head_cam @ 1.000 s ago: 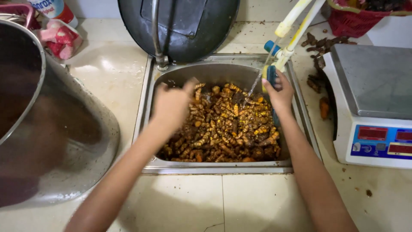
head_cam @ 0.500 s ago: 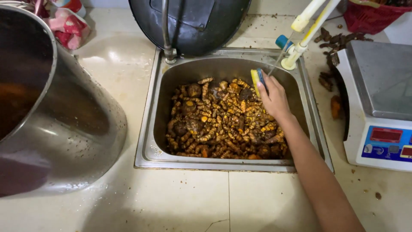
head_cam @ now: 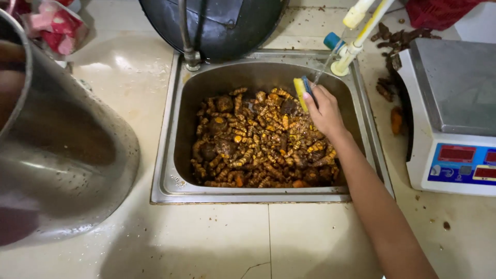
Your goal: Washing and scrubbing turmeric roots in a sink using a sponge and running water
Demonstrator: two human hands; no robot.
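The right hand [head_cam: 324, 111] reaches into the steel sink [head_cam: 170, 150] and holds a yellow piece of root [head_cam: 299, 92] up at the far side of the basin, its grip closed around the lower end so that the upper end sticks out above the fingers. A thin stream of water [head_cam: 321, 70] falls from the white tap [head_cam: 351, 49] straight onto the held piece, where a dark strip lies against it that cannot be made out clearly. The left hand is out of view. Below the hand the sink is filled with a heap of orange-brown turmeric roots [head_cam: 258, 144], wet and muddy, some knobbly and round, others thin and finger-shaped. Behind the sink a dark round pan [head_cam: 227, 26] leans over the rim beside a metal pipe [head_cam: 185, 31]. A large steel pot [head_cam: 67, 150] stands on the tiled bench [head_cam: 206, 237] to the left, and a weighing scale [head_cam: 454, 113] with a steel platform and blue front sits to the right, with a few loose roots [head_cam: 390, 62] scattered near it.
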